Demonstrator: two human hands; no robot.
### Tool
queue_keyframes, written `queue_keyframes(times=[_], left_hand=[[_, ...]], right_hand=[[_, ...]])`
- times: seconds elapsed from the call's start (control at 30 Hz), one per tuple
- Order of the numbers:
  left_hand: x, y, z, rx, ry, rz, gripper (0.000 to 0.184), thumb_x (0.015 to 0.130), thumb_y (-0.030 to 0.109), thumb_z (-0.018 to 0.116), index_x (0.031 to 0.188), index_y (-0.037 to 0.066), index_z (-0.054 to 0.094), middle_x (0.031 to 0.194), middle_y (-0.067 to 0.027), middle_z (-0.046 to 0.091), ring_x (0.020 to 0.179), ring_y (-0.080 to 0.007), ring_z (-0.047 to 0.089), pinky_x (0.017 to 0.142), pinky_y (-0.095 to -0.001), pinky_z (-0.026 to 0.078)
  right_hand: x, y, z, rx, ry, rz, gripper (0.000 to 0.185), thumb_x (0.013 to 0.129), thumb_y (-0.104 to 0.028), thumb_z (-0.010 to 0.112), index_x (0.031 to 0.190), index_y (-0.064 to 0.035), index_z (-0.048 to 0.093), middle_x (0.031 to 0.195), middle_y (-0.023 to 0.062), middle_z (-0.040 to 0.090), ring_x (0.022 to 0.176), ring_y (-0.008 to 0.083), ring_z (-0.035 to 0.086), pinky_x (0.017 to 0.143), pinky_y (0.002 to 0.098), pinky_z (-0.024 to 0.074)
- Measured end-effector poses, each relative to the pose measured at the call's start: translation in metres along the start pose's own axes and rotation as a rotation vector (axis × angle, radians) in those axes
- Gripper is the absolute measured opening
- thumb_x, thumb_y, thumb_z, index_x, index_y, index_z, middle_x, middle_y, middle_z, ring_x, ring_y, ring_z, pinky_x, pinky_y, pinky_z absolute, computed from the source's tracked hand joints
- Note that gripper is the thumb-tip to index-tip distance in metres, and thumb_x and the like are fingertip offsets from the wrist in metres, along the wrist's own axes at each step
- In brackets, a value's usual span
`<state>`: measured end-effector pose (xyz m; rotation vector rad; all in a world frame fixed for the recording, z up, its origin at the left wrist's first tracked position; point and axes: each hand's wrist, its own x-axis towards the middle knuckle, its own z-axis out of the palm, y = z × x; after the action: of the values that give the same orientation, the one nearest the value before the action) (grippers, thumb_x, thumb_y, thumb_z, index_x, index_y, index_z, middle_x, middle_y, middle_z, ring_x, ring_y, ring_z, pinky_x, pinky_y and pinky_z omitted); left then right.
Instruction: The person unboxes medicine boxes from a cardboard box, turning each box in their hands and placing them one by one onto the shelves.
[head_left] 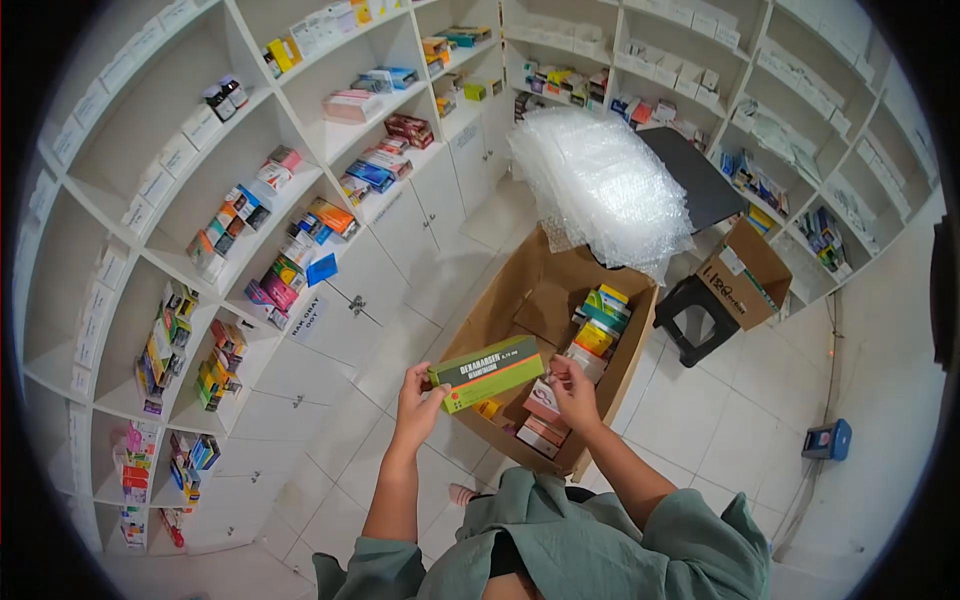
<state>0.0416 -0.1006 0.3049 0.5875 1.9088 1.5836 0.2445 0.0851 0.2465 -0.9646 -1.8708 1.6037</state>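
A green medicine box (497,382) with a dark label band and an orange stripe is held up level over the open carton (486,318). My left hand (418,402) grips its left end, thumb on the front face. At the right end, the bent fingers of my right hand (574,393) pinch the box's edge; the exact contact is small and hard to see. Below, the carton holds several medicine boxes, among them a yellow box (594,338) and a pink box (543,402). My forearms and the held box hide part of the carton's near side.
Bubble wrap (600,180) is heaped on a black chair (690,175) behind the carton. A smaller cardboard box (745,270) sits on a black stool (695,320) to the right. White shelves (330,135) with medicine boxes line the walls. A blue container (828,440) is at far right.
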Motion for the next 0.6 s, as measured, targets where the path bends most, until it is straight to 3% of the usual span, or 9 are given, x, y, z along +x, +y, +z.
queue_keyframes(times=[0.13,0.17,0.27,0.3,0.6], left_hand=[[-0.034,0.037,-0.014,-0.124,-0.023,-0.005,0.049,0.082,0.006,0.059,0.126,-0.002,0.040,0.105,-0.0101,0.056,0.096,-0.0164,0.052,0.086,-0.0298,0.042],[-0.042,0.045,-0.017,-0.139,-0.028,0.007,0.049,0.082,0.006,0.059,0.127,-0.002,0.040,0.105,-0.0099,0.055,0.096,-0.0159,0.052,0.086,-0.0294,0.042],[-0.063,0.061,-0.027,-0.178,-0.033,0.059,0.048,0.083,0.005,0.057,0.128,-0.001,0.039,0.105,-0.0087,0.055,0.095,-0.0146,0.051,0.086,-0.0284,0.041],[-0.069,0.067,-0.030,-0.188,-0.035,0.078,0.048,0.084,0.005,0.056,0.128,-0.001,0.039,0.104,-0.0082,0.055,0.095,-0.0142,0.050,0.086,-0.0281,0.041],[-0.114,0.104,-0.055,-0.142,0.035,0.231,0.047,0.086,0.004,0.050,0.131,0.000,0.037,0.098,-0.0044,0.051,0.091,-0.0113,0.047,0.083,-0.0250,0.038]], right_hand=[[-0.015,-0.057,-0.006,0.318,-0.011,-0.022,0.034,0.095,-0.014,0.051,0.125,-0.0007,0.048,0.111,0.0066,0.058,0.090,0.0118,0.056,0.083,0.0271,0.0466],[-0.022,-0.077,-0.008,0.313,-0.076,-0.013,0.039,0.096,-0.021,0.048,0.129,-0.0010,0.044,0.116,0.0071,0.055,0.098,0.0130,0.054,0.088,0.0286,0.0446],[-0.038,-0.109,-0.002,0.377,-0.219,-0.046,0.041,0.096,-0.021,0.048,0.132,-0.0009,0.041,0.122,0.0075,0.052,0.108,0.0141,0.051,0.092,0.0299,0.0426],[-0.040,-0.112,0.004,0.434,-0.222,-0.099,0.044,0.094,-0.015,0.053,0.133,-0.0008,0.039,0.116,0.0090,0.054,0.099,0.0139,0.053,0.086,0.0283,0.0445],[-0.083,-0.164,0.021,0.486,-0.285,-0.133,0.049,0.089,-0.008,0.060,0.132,-0.0005,0.038,0.113,0.0089,0.055,0.103,0.0144,0.053,0.089,0.0291,0.0434]])
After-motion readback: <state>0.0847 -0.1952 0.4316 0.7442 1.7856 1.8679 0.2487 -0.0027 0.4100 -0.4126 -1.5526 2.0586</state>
